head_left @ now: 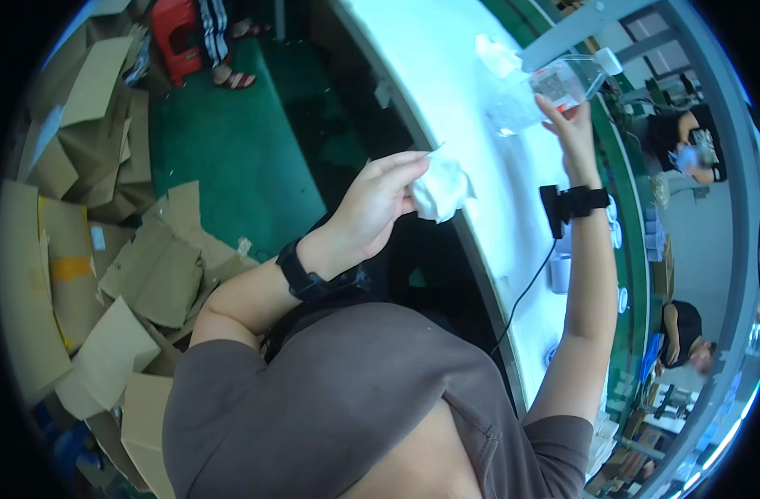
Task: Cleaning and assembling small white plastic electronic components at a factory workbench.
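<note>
My left hand (378,204) is closed on a crumpled white cloth or tissue (440,191), pinched between thumb and fingers just off the table's near edge. Over the white table (471,108), my right hand (573,137) has its thumb and fingers against the lower part of a clear plastic bottle (554,83) with a white cap and some red on it. The far fingers are partly hidden. Beside the bottle lie clear plastic film (511,115) and a crumpled white piece (498,56).
Flattened and open cardboard boxes (151,274) crowd the floor at left. A red stool (173,37) and another person's sandalled feet (234,79) are at the far left. White cups (560,273) stand beyond my right forearm, behind a cable (525,291). A grey metal frame (733,274) rises at right.
</note>
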Motion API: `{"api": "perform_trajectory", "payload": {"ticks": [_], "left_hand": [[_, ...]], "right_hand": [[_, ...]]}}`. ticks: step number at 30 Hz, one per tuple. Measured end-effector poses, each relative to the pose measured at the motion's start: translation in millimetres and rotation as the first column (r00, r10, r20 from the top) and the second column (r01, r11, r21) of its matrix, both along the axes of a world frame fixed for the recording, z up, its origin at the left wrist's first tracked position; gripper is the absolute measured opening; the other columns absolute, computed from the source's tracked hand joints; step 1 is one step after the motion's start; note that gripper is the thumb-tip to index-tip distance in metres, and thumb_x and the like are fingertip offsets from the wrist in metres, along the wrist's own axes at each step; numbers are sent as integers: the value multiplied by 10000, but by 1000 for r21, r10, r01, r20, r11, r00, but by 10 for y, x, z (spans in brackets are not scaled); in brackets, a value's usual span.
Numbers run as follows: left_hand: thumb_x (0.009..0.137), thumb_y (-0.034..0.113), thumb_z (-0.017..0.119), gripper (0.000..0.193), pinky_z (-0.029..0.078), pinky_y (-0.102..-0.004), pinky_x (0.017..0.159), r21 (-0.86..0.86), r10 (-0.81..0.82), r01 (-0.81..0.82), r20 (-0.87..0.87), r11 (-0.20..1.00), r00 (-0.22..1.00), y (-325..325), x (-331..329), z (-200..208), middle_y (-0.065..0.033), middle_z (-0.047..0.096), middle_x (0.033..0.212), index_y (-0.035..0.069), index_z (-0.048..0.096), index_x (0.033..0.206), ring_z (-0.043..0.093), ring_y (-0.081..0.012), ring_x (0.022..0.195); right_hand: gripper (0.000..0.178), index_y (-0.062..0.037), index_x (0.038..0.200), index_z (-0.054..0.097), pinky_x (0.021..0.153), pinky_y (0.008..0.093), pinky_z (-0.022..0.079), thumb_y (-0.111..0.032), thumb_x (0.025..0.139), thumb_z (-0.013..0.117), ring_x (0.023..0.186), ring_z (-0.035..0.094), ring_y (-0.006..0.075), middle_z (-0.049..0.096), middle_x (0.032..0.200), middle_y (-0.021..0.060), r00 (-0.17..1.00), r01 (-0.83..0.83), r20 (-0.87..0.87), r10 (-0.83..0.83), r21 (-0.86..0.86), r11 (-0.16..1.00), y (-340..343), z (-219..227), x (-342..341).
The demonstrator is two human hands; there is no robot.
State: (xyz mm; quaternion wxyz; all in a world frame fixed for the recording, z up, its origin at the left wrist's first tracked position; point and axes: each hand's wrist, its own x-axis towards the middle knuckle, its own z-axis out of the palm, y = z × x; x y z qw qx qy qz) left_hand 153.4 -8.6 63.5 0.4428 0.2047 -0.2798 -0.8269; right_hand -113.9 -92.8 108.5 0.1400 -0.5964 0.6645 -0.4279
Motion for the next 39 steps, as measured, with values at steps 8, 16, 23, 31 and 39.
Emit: {"api": "perform_trajectory", "payload": {"ticks": [8, 16, 23, 31, 39], "left_hand": [[850, 159, 410, 267, 424, -240, 717, -132, -195, 198, 38, 971, 980, -46, -389, 218, -62, 553, 887, -19, 491, 1032, 533, -110, 814], [843, 195, 433, 282, 433, -257, 690, -395, -487, 588, 332, 706, 807, 69, -1095, 215, -54, 545, 922, 24, 470, 1064, 535, -135, 814], [697, 209, 601, 414, 402, -327, 759, -851, 351, 496, 416, -175, 839, 158, -1792, 115, -101, 535, 943, 33, 475, 1049, 478, -229, 929], [574, 197, 688, 475, 346, -353, 846, -605, 450, 555, 335, -571, 828, 288, -2422, 7, -95, 529, 944, 37, 516, 987, 418, -252, 997], [582, 227, 703, 509, 356, -323, 844, -724, 11, 672, 682, 156, 731, 431, -1721, -98, -113, 516, 1014, 18, 508, 1004, 446, -261, 981]], "right_hand": [[352, -2, 1081, 443, 799, 321, 386, -226, 815, 497, 931, 492, 174, 543, 958, 117, 538, -359, 843, -21, 252, 899, 1122, 216, 475], [245, -2, 997, 513, 738, 270, 397, -180, 847, 437, 833, 528, 127, 566, 921, 51, 764, 2, 633, -123, 188, 982, 2122, 30, 311], [220, -17, 1027, 485, 716, 266, 412, -131, 848, 428, 825, 548, 154, 565, 963, 58, 178, 508, 972, -150, 40, 861, 2852, -70, 56], [217, -2, 1017, 487, 704, 281, 436, -130, 849, 433, 858, 549, 170, 569, 948, 83, 222, 652, 967, -122, -55, 756, 3229, -139, -16], [169, 11, 923, 558, 753, 322, 433, 19, 784, 462, 877, 555, 212, 580, 946, 110, 770, 610, -26, -637, -259, 749, 2869, -239, 195]]}}
